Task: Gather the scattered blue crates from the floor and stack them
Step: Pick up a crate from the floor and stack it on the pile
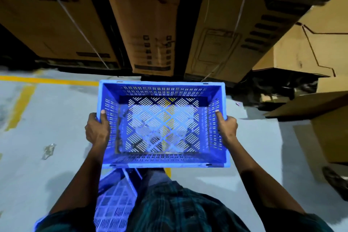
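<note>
I hold an empty blue slotted crate [163, 88] level above the grey floor, open side up, in the middle of the view. My left hand [98, 130] grips its left rim with the thumb inside. My right hand [227, 129] grips the right rim the same way. The floor and a yellow line show through its perforated bottom. A second blue crate [114, 203] lies below and close to my body on the left, partly hidden by the held crate and my clothes.
Tall cardboard boxes [146, 24] stand in a row just beyond the crate. More cardboard [320, 118] is piled at the right. Yellow lines [49, 81] mark the grey floor at left, where a scrap of plastic [49, 149] lies.
</note>
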A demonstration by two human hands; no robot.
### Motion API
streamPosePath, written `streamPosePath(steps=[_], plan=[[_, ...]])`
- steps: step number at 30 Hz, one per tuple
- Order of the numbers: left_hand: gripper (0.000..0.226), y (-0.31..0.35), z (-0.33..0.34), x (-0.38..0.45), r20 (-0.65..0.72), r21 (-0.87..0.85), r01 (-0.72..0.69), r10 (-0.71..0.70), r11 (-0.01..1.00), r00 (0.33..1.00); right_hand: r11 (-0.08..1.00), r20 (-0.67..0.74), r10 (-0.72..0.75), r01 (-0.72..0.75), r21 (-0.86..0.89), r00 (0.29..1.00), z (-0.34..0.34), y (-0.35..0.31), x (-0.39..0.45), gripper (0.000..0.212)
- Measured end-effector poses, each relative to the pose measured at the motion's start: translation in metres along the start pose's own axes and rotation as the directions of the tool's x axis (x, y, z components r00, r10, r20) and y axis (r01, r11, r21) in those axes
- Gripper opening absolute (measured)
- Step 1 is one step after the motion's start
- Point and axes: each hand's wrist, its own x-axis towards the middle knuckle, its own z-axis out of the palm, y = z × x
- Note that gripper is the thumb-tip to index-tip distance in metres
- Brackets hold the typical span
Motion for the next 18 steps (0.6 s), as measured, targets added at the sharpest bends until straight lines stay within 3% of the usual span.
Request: streamPosePath(steps=[7,11,14,18], plan=[[0.048,0.045,0.076,0.111,0.153,0.0,0.058,-0.057,0.998,0.987,0.987,-0.045,0.094,-0.099,-0.125,0.995,0.08,-0.05,0.097,0.049],[0.04,0.056,0.139,0.158,0.214,0.013,0.122,-0.122,0.992,0.969,0.963,-0.065,0.143,-0.154,-0.221,0.988,0.134,-0.046,0.159,0.047],[0.044,0.042,0.206,0.196,0.341,0.01,0.17,-0.163,0.985,0.926,0.946,-0.066,0.208,-0.218,-0.241,0.976,0.182,-0.021,0.216,0.039],[0.049,0.004,0.295,0.239,0.492,-0.036,0.306,-0.25,0.951,0.834,0.937,-0.082,0.296,-0.306,-0.167,0.952,0.238,0.035,0.298,0.046]])
